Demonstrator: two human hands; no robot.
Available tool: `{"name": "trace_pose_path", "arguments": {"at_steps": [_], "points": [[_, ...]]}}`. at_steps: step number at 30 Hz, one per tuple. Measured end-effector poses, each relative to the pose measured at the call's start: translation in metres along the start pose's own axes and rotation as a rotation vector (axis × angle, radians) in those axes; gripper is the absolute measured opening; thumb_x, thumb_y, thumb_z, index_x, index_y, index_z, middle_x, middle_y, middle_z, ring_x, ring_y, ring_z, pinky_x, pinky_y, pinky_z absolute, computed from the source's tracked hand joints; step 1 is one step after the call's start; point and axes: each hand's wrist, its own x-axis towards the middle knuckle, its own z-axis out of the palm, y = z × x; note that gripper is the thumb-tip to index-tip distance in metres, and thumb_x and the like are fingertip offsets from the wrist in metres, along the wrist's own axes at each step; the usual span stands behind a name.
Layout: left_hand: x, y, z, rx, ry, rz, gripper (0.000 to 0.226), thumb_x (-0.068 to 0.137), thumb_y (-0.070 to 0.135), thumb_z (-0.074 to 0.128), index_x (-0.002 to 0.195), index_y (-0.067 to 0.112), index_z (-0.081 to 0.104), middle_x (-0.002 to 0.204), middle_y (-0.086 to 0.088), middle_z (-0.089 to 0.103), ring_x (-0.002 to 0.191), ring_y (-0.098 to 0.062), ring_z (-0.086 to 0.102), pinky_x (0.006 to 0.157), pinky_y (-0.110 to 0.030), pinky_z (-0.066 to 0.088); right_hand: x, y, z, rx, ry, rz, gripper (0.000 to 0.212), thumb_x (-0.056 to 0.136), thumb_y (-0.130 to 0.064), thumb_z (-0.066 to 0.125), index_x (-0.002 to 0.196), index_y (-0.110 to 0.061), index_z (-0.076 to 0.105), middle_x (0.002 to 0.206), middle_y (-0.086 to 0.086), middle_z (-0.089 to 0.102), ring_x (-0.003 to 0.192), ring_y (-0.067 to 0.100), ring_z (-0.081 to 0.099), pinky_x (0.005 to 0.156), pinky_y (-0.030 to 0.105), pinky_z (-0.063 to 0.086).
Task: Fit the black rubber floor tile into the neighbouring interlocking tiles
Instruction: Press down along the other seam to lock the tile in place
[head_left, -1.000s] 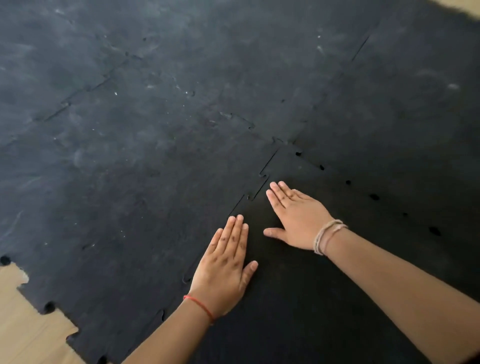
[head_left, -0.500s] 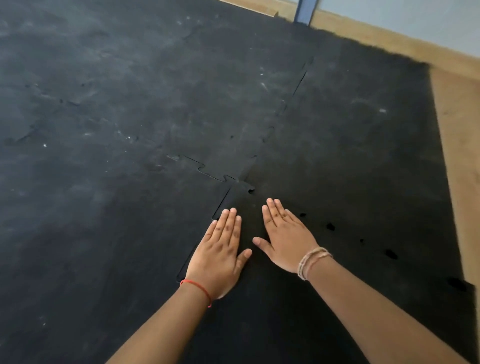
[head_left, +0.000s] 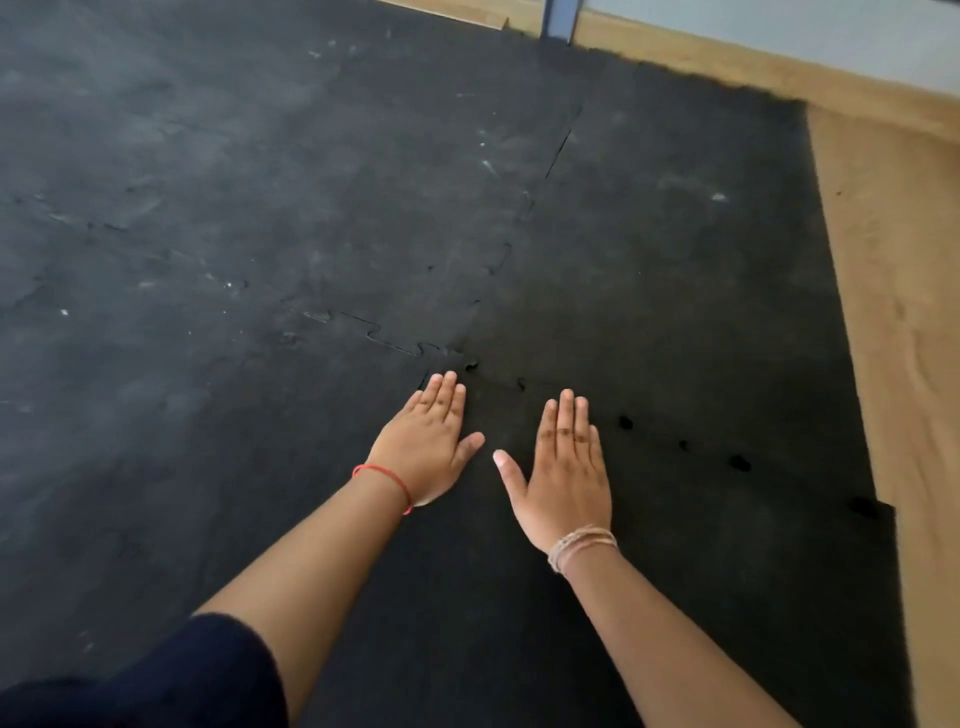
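Both hands flat, fingers together and extended, palms down, gripping nothing. Left hand (head_left: 426, 441) lies along the left seam of the near tile (head_left: 519, 597), fingertips close to the corner joint (head_left: 465, 358). Right hand (head_left: 563, 467) rests on the same tile, just short of its far seam.

Tile lies on the floor at the near right of the mat, beside the wooden floor (head_left: 893, 312).

Far seam: dark gaps (head_left: 626, 422) show along the teeth toward the right, so judged not fully seated there.

Risks:
- Pressing only near the corner may leave the right-hand teeth unseated.
- Teeth misaligned under load could buckle or ride over the neighbouring tiles (head_left: 311, 234).
- Push toward the seam could slide the tile sideways, reopening the left joint.
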Motion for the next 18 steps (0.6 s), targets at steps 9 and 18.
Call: {"name": "trace_pose_path", "arguments": {"at_steps": [9,18], "points": [[0.004,-0.003,0.005,-0.064,0.009,-0.006,0.060,0.096,0.042,0.012,0.142,0.009,-0.010,0.154,-0.007,-0.015,0.137,-0.014,-0.022,0.108,-0.026,-0.014,0.010,0.001,0.001,-0.001,-0.009,-0.140,0.072,0.086,-0.055,-0.003,0.140,-0.010,-0.017,0.148,0.006,-0.024,0.137,0.021,-0.022,0.111,0.033,-0.013],[0.017,-0.008,-0.023,-0.191,-0.126,-0.051,0.050,0.099,0.032,0.016,0.144,0.010,0.012,0.156,-0.006,0.003,0.143,-0.015,0.000,0.114,-0.028,0.005,0.024,0.004,-0.016,-0.047,-0.173,-0.181,0.076,0.091,-0.055,0.019,0.146,-0.006,0.000,0.157,0.012,0.000,0.144,0.022,-0.002,0.115,0.033,0.000]]}}
